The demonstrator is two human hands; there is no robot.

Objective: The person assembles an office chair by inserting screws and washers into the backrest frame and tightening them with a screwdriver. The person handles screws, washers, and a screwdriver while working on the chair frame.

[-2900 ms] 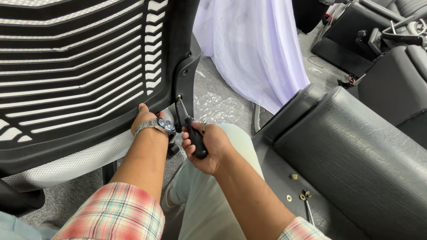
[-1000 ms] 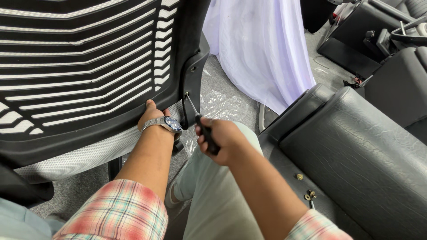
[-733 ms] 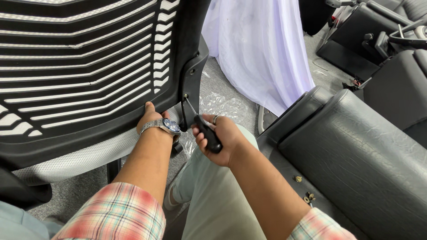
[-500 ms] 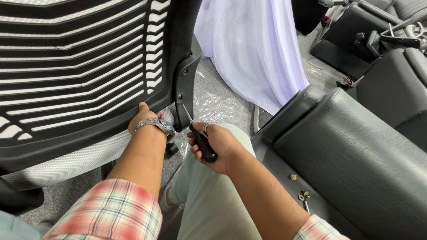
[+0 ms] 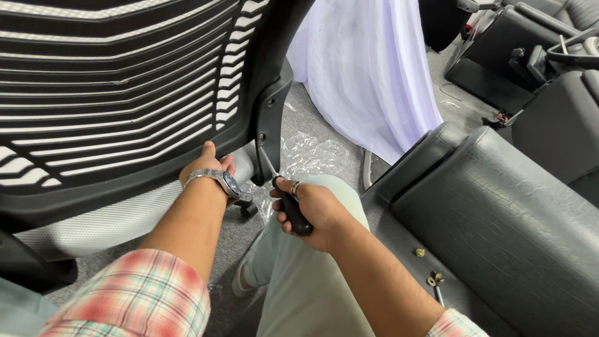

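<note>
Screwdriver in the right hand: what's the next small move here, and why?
Probably reseat the tip squarely in the lower screw before turning. The screwdriver in the right hand meets the black bracket at a slant, while the left hand steadies the chair back.

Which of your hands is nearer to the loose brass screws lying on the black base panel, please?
Right. The right hand grips the screwdriver just left of the brass screws; the left hand holds the chair backrest, farther away.

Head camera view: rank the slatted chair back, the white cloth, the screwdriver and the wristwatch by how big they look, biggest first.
1. slatted chair back, though it sits close to the camera.
2. white cloth, farther off, so its true size is unsure.
3. screwdriver, gripped in the right hand.
4. wristwatch on the left hand.
</note>
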